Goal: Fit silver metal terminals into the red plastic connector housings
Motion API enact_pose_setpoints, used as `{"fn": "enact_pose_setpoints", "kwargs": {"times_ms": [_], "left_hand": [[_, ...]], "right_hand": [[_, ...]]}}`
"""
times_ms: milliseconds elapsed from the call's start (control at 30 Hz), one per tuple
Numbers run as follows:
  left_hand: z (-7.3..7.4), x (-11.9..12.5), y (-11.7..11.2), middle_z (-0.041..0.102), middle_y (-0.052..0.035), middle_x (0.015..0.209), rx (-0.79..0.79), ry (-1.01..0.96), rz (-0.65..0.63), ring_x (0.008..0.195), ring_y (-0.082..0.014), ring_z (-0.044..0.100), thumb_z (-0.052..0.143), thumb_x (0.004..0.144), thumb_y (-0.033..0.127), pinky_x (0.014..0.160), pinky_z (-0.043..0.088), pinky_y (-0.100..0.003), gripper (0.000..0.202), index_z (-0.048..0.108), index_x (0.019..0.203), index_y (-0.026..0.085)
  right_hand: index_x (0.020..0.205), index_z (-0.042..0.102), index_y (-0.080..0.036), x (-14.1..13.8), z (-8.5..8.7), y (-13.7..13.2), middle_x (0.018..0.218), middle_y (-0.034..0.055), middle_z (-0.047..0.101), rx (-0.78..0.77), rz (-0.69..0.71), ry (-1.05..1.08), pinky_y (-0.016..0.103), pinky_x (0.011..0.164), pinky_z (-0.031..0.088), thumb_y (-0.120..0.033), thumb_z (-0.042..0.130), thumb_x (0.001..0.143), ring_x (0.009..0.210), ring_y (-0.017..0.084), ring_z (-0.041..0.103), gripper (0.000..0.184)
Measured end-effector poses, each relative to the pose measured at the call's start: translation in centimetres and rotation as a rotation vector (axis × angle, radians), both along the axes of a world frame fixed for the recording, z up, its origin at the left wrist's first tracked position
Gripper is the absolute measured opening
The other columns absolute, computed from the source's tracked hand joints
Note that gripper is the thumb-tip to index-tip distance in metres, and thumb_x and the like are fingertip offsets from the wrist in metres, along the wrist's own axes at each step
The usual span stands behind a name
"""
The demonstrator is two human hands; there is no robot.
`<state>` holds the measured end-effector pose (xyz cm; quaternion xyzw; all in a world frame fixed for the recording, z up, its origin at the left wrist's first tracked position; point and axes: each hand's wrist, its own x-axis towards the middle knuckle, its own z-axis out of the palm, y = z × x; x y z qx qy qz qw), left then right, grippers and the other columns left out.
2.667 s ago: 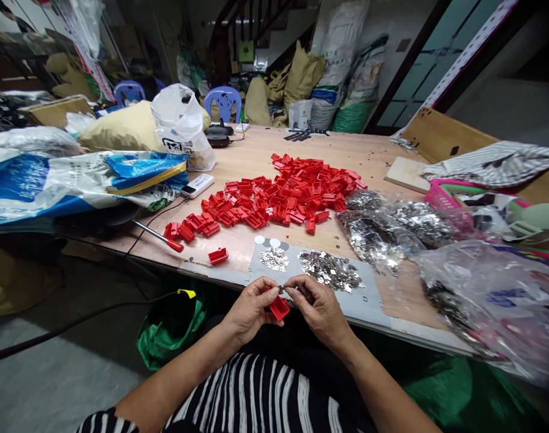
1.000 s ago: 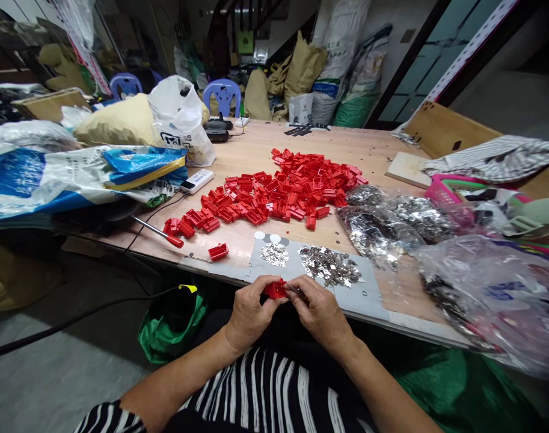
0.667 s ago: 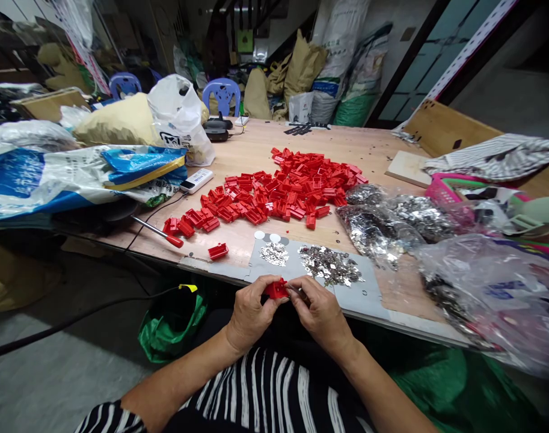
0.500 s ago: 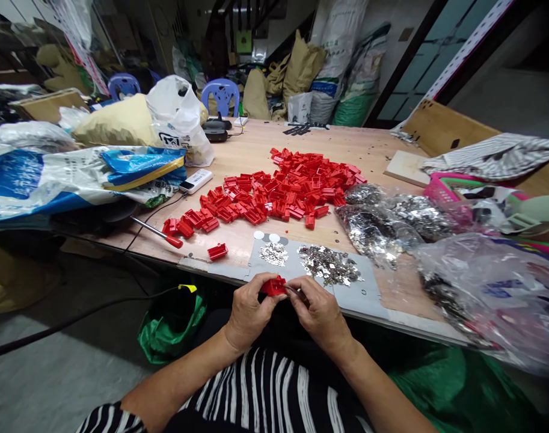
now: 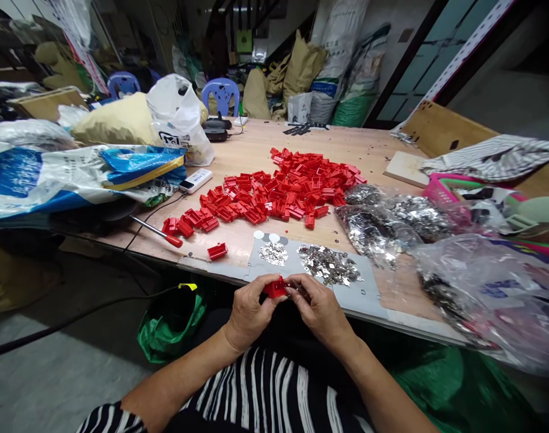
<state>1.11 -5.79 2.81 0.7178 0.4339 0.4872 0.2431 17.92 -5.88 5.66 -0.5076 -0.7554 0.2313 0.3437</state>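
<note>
My left hand (image 5: pixel 251 310) pinches a small red plastic housing (image 5: pixel 275 287) between thumb and fingers, just off the table's front edge. Against its right side, my right hand (image 5: pixel 320 310) is closed on a slim dark metal tool (image 5: pixel 301 288), mostly covered by the fingers; its exact kind cannot be made out. Beyond the hands lie a small heap of shiny metal pieces (image 5: pixel 274 254) and a larger heap of metal clips (image 5: pixel 331 264), both on a grey sheet (image 5: pixel 362 293). One loose red housing (image 5: pixel 217 251) rests to the left, near the edge.
A wide pile of red housings (image 5: pixel 278 192) covers the middle of the table. Clear bags of metal parts (image 5: pixel 373 225) and a pink basket (image 5: pixel 441 189) stand right. On the left are a red-handled tool (image 5: pixel 170 239), a white device (image 5: pixel 196 180) with a cable, and plastic sacks (image 5: pixel 76 180).
The right fingers have shifted slightly against the red housing, and the tool is more covered than before. The housing is turned a little. The heaps on the table look the same.
</note>
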Motion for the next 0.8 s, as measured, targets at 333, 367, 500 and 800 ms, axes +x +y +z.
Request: {"fn": "enact_pose_setpoints", "kwargs": {"times_ms": [333, 367, 500, 800], "left_hand": [[0.0, 0.0, 0.0, 0.072, -0.0042, 0.102, -0.006, 0.003, 0.004, 0.091, -0.0174, 0.07, 0.066, 0.082, 0.028, 0.084, 0.056, -0.029, 0.031, 0.059, 0.112, 0.022], [0.0, 0.1, 0.0, 0.072, -0.0042, 0.102, -0.007, 0.005, -0.001, 0.091, -0.0173, 0.07, 0.066, 0.082, 0.028, 0.084, 0.056, -0.029, 0.031, 0.059, 0.112, 0.022], [0.0, 0.1, -0.1, 0.072, -0.0043, 0.102, -0.007, 0.002, -0.004, 0.091, -0.0168, 0.07, 0.066, 0.082, 0.028, 0.083, 0.056, -0.028, 0.031, 0.059, 0.111, 0.022], [0.1, 0.2, -0.1, 0.072, -0.0048, 0.102, 0.02, 0.003, -0.054, 0.093, -0.0176, 0.07, 0.065, 0.082, 0.024, 0.083, 0.057, -0.029, 0.028, 0.06, 0.11, 0.022]], "right_hand": [[0.083, 0.058, -0.021, 0.5, -0.4, 0.2, 0.076, 0.0009, 0.064, -0.17, -0.022, 0.138, 0.026, 0.063, 0.045, -0.026, 0.05, 0.09, 0.066, 0.014, 0.057, 0.012], [0.082, 0.058, -0.021, 0.5, -0.5, 0.1, 0.074, 0.0002, 0.063, -0.184, -0.035, 0.153, 0.025, 0.061, 0.044, -0.027, 0.051, 0.089, 0.065, 0.014, 0.055, 0.012], [0.083, 0.056, -0.021, 0.7, -0.9, 0.1, 0.072, -0.0014, 0.058, -0.257, -0.068, 0.196, 0.024, 0.059, 0.042, -0.033, 0.051, 0.09, 0.062, 0.012, 0.051, 0.015], [0.084, 0.049, -0.021, 1.3, -2.0, 0.7, 0.073, -0.0041, 0.048, -0.373, -0.01, 0.318, 0.023, 0.058, 0.041, -0.037, 0.056, 0.086, 0.064, 0.011, 0.046, 0.018]]}}
